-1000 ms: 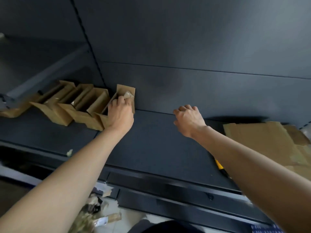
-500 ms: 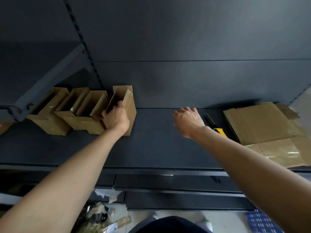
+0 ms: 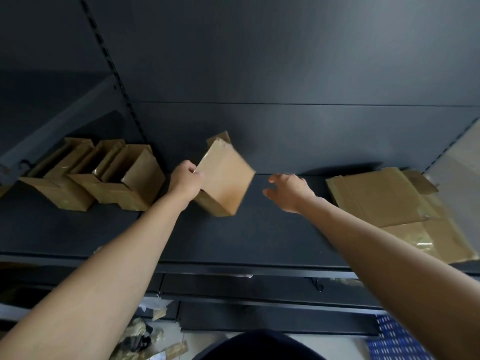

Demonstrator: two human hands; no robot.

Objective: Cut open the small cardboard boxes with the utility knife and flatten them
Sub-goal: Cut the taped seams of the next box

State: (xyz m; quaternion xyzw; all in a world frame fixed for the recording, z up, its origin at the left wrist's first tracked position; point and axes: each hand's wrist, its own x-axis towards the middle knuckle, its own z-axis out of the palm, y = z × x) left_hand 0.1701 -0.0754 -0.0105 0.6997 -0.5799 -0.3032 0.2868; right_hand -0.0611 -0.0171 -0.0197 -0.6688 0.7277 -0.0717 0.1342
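Observation:
My left hand (image 3: 185, 181) grips a small brown cardboard box (image 3: 224, 180) by its left edge and holds it tilted over the middle of the dark shelf (image 3: 233, 237). Its taped face points toward me and one flap sticks up behind. My right hand (image 3: 288, 190) hovers just right of the box with fingers spread, touching nothing. Three more small open boxes (image 3: 104, 175) stand in a row at the left of the shelf. The utility knife is hidden, not visible in this view.
Flattened cardboard sheets (image 3: 394, 203) with shiny tape lie stacked at the shelf's right end. A dark back panel rises behind the shelf, with a slotted upright (image 3: 114, 71) at the left. Tape and cardboard scraps (image 3: 145, 339) litter the floor below.
My left hand has pulled one box out of the row and carried it right to mid-shelf, tilting it. My right hand opened its fingers toward it. The yellow knife has gone out of sight.

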